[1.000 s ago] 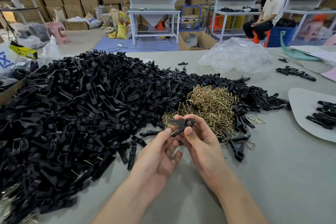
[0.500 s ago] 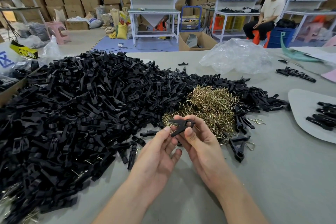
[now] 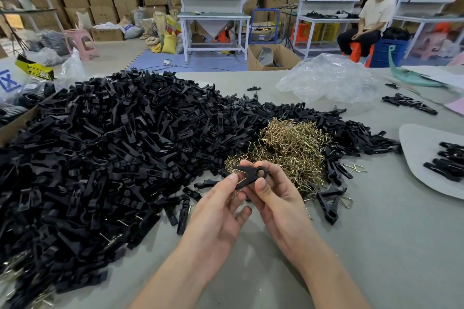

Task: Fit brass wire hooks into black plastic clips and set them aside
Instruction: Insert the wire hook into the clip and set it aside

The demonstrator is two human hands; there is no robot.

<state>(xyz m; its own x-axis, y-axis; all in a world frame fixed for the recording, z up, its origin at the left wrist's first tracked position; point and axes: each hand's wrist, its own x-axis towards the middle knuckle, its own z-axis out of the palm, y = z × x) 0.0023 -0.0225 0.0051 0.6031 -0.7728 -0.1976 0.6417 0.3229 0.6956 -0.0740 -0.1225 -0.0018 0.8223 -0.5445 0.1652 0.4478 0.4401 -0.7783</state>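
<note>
Black clip (image 3: 247, 175), brass wire (image 3: 241, 181) attached

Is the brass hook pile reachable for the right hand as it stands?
Probably yes: the brass hook pile lies just beyond the right hand with nothing between, though that hand pinches a black clip.

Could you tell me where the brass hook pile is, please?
In the head view, the brass hook pile lies centre-right, just beyond the right hand, bordered by black clips.
</note>
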